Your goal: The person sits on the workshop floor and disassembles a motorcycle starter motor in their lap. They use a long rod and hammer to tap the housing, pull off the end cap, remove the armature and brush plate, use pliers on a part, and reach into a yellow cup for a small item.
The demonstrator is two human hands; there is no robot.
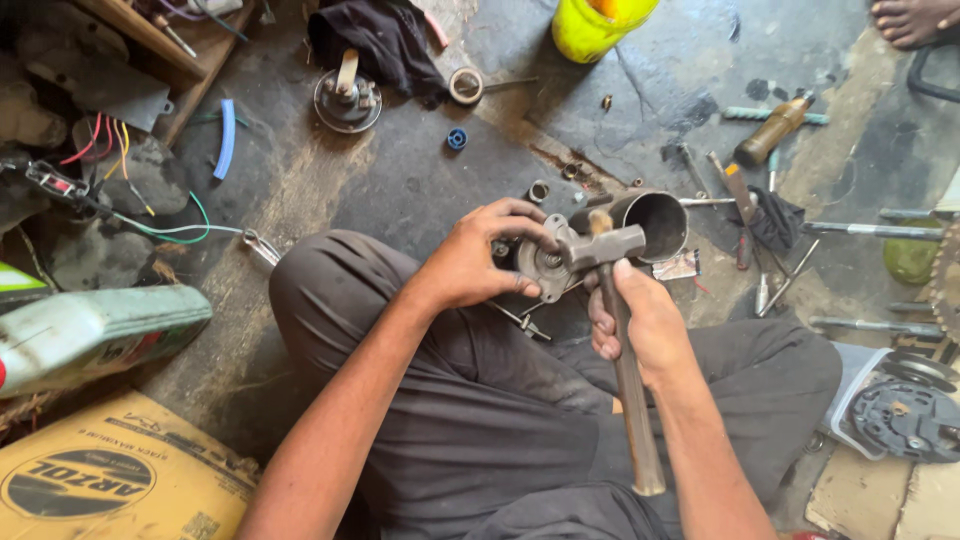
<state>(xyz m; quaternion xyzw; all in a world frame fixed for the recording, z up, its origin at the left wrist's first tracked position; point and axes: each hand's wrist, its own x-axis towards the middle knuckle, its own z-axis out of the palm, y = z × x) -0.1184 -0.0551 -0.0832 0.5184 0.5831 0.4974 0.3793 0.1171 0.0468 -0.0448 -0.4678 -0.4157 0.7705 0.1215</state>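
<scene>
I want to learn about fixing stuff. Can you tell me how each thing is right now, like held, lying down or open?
Hammer: held by the right hand, head resting on the disc.
Disc: metal, gripped by the left hand over the lap.
Cylinder: on its side, open end showing.
Yellow tub: upright on the floor.
Screwdriver: lying flat, untouched.
Tape roll: lying flat.
</scene>
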